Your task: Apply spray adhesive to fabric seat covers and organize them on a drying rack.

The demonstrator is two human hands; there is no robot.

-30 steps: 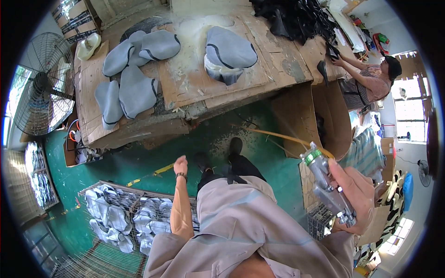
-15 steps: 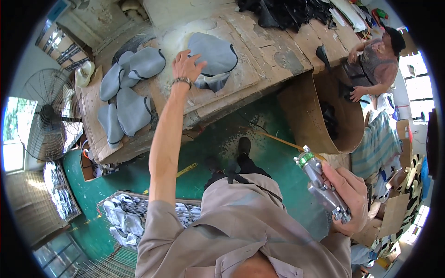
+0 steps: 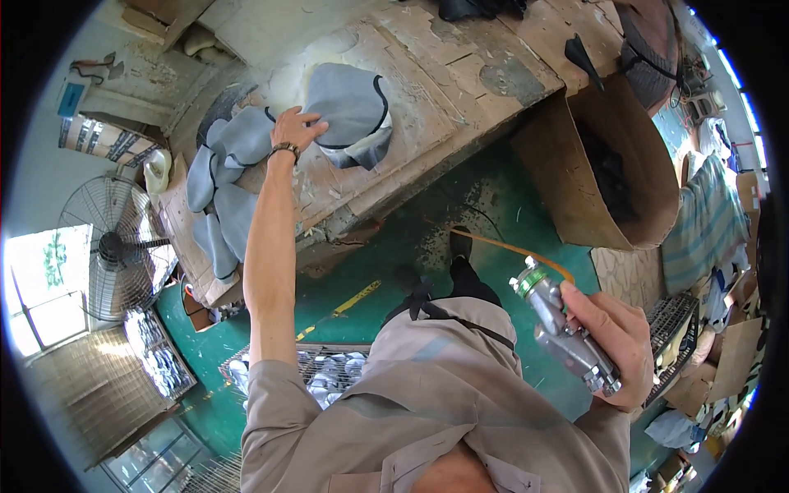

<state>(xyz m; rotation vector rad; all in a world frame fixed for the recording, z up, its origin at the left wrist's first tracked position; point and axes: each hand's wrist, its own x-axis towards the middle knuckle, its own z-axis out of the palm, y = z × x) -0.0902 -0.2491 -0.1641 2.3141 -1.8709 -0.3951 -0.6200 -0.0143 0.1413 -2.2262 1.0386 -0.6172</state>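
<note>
My left hand (image 3: pixel 297 130) reaches over the workbench with its fingers apart, at the left edge of a grey fabric piece (image 3: pixel 347 100) with black edging. I cannot tell whether the fingertips press on it. Under that piece's near side another grey piece (image 3: pixel 362 153) sticks out, its surface paler in places. More grey pieces (image 3: pixel 238 209) lie overlapping to the left of this hand. At the right, above the floor, my right hand (image 3: pixel 620 341) is closed round a silver spray gun (image 3: pixel 579 349) with a green ring near its nozzle end.
The workbench (image 3: pixel 427 135) has a worn cardboard top. An orange hose (image 3: pixel 518 249) shows behind the spray gun. At the bench's right end stands a large cardboard box (image 3: pixel 567 185), with a co-worker (image 3: pixel 649 49) partly visible beyond. A fan (image 3: pixel 111 246) stands left; a rack (image 3: pixel 329 374) of grey pieces is low.
The whole view has shifted. My left hand stays by the fabric piece's left edge, and more of the piece underneath shows. The co-worker is now mostly out of view. The spray gun remains in my right hand.
</note>
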